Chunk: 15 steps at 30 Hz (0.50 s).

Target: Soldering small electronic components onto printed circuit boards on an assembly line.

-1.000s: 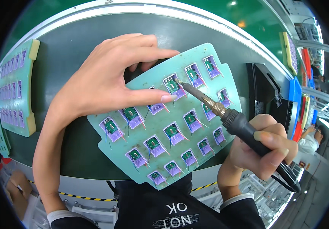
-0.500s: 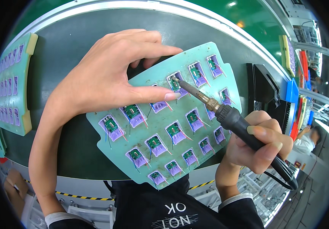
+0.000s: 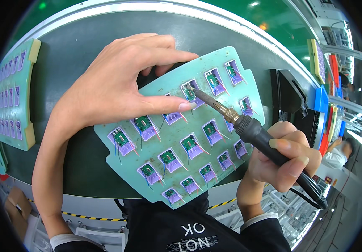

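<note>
My right hand (image 3: 288,157) is closed around the black handle of a soldering iron (image 3: 254,133). Its tip reaches into one of the purple housings in the far row of a light green tray (image 3: 156,145), touching or nearly touching the small green circuit board (image 3: 188,91) there. My left hand (image 3: 126,80) grips the tray, thumb lying over its face beside that housing and forefinger along the far edge. The other fingers are partly hidden. Several more purple housings with circuit boards and thin red, blue and dark wires sit in the slots. The tray lies tilted on the dark bench.
At the left stand similar green trays (image 3: 11,101) with purple parts on yellowish foam. A black stand (image 3: 290,96) and a blue bin (image 3: 321,100) are on the right. The bench's pale rail (image 3: 164,6) curves along the back. Farther right another person (image 3: 338,155) is visible.
The tray and my left hand have shifted very slightly to the left. The soldering iron has moved along with them, its tip still at the same housing.
</note>
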Available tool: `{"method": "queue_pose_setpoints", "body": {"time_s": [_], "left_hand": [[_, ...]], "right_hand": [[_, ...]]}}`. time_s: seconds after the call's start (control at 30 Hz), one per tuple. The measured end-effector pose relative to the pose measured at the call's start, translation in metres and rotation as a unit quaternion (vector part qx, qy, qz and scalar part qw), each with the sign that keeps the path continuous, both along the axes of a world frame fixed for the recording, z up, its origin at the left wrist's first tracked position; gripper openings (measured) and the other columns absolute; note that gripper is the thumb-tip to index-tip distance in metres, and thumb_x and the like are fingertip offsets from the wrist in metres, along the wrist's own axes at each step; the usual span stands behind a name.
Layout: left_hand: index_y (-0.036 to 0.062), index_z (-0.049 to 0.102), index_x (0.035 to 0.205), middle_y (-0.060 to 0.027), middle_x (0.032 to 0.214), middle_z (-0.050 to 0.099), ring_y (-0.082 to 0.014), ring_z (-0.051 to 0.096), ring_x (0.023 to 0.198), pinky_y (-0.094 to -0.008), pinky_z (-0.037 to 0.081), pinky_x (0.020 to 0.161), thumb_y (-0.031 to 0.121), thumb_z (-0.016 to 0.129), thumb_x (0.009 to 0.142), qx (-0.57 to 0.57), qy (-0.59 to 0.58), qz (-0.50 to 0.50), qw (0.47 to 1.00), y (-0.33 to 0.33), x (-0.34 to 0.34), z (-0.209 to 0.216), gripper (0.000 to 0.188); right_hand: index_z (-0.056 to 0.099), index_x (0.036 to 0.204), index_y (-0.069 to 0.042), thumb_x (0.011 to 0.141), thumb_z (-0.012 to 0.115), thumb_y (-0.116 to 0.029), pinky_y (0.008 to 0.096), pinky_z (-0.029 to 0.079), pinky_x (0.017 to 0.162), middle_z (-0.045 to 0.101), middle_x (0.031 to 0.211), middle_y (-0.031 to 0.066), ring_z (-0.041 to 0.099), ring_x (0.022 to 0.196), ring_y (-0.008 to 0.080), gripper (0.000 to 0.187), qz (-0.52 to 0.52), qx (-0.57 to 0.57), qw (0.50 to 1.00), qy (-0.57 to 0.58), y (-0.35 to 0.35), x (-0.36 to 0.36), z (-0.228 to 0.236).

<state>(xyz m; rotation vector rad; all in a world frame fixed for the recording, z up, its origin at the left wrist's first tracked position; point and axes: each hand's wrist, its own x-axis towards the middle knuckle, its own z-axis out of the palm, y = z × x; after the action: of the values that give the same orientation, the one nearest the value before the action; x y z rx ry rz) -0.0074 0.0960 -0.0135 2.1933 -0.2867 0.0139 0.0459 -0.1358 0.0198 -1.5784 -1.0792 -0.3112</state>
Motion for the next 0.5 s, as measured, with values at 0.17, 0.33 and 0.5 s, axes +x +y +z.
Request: {"method": "queue_pose_setpoints", "body": {"time_s": [0.17,0.33,0.5], "left_hand": [[0.005,0.06,0.112,-0.0015,0.072,0.042,-0.0137,0.039,0.064,-0.0264,0.03,0.052,0.026,0.073,0.062,-0.012,-0.012,-0.002,1.0,0.001,0.0,-0.002,0.056],[0.0046,0.059,0.112,-0.0012,0.071,0.041,-0.013,0.038,0.063,-0.0261,0.029,0.051,0.027,0.073,0.062,-0.013,-0.009,0.004,1.0,0.0,-0.001,0.0,0.057],[0.0046,0.059,0.112,-0.0009,0.07,0.039,-0.0132,0.036,0.062,-0.0263,0.028,0.051,0.027,0.073,0.061,-0.017,0.003,0.003,1.0,-0.003,0.001,0.003,0.058]], "right_hand": [[0.046,0.074,-0.001,0.088,0.041,-0.024,0.02,0.025,0.031,0.035,0.044,0.0,0.027,0.03,0.0065,0.027,-0.013,0.027,0.999,-0.029,0.001,0.002,0.0],[0.046,0.073,-0.006,0.089,0.034,-0.028,0.0195,0.021,0.035,0.028,0.042,-0.0031,0.022,0.032,0.006,0.03,-0.118,0.101,0.988,-0.011,-0.006,0.005,0.007],[0.045,0.067,-0.007,0.089,0.035,-0.032,0.0192,0.021,0.037,0.024,0.043,-0.0042,0.02,0.034,0.0051,0.035,-0.225,0.15,0.963,0.003,-0.046,0.031,0.03]]}}
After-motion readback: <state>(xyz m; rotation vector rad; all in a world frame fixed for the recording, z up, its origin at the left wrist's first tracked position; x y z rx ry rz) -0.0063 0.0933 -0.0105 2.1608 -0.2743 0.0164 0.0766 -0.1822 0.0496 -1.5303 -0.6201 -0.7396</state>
